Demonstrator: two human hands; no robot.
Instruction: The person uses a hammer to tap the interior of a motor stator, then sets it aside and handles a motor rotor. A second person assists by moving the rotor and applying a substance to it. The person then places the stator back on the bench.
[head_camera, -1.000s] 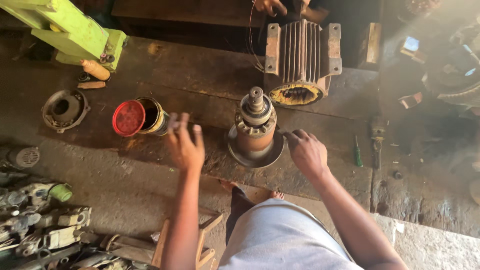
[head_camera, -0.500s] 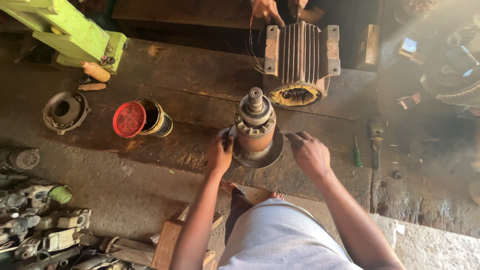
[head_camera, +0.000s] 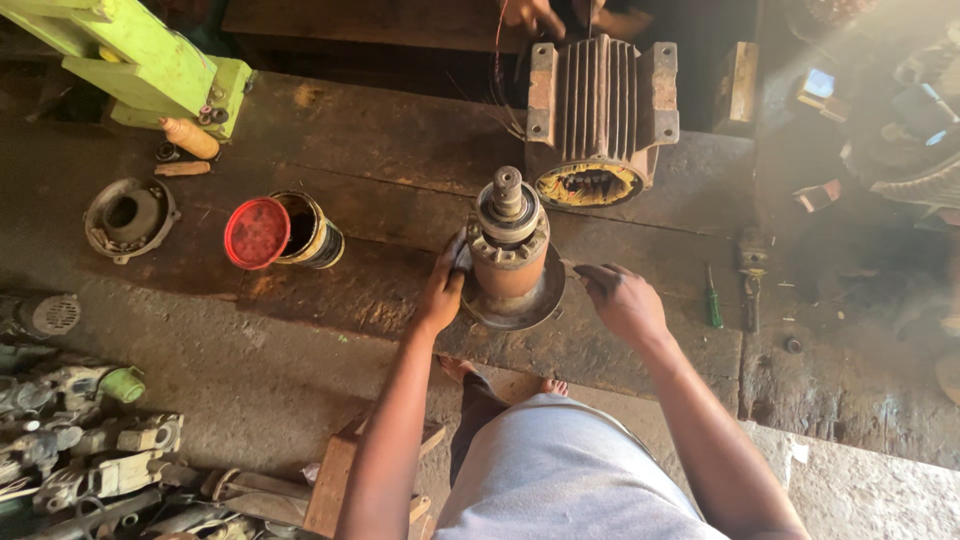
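- We see the left hand (head_camera: 441, 292) now pressed against the left flank of the upright motor rotor (head_camera: 508, 255); a second ago it hovered open nearer the tin with the red lid (head_camera: 283, 231), and half a second ago it had only just arrived at the rotor's side
- Its fingers curl round the rusty brown body, the thumb up toward the ring of bolts, so we read this as a grasp taken on the rotor
- The right hand (head_camera: 625, 299) has barely shifted across the three moments: it sits just right of the rotor's round base plate (head_camera: 517, 306), fingers loosely bent and released, the fingertips near the plate's edge; whether they touch it we cannot tell from this angle
- The rotor stands shaft-up on the dark workbench (head_camera: 330, 320), between the two hands, just in front of the finned motor housing (head_camera: 598, 122) that lies on its side
- With one hand newly clamped on, we judge the work has moved from reaching to holding the part
- Another person's hand (head_camera: 530, 14) works at the housing's far end, by some wires
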